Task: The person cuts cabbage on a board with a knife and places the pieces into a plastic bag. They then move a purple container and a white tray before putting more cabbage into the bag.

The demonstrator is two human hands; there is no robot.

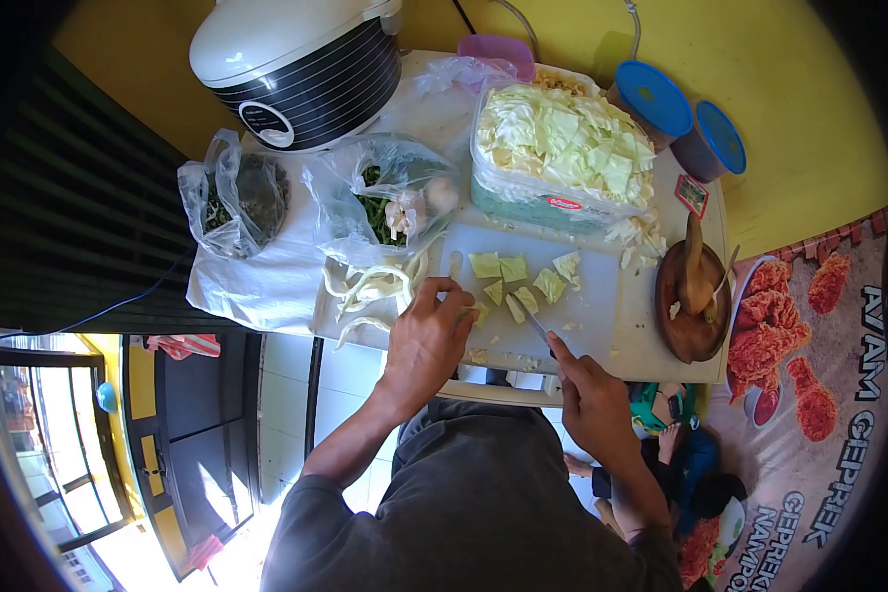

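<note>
My right hand [592, 400] grips a knife [537, 328], its blade tip among cut cabbage pieces on a white cutting board [587, 321]. My left hand [426, 333] lies at the board's left side, fingers curled over a pale green cabbage piece [480, 313] that they partly hide. Several squarish cabbage pieces [513, 268] are scattered over the board. Left of it lie curved pale cabbage strips [370, 286]. Behind the board stands a clear plastic container [562, 204] heaped with chopped cabbage [567, 138].
Plastic bags hold garlic [405, 215] and greens [252, 197]. A rice cooker [306, 74] stands at the back left. On the right are a stone mortar [676, 306] with a pestle [696, 266] and blue-lidded tubs [653, 97]. Other people [676, 434] are below the table at right.
</note>
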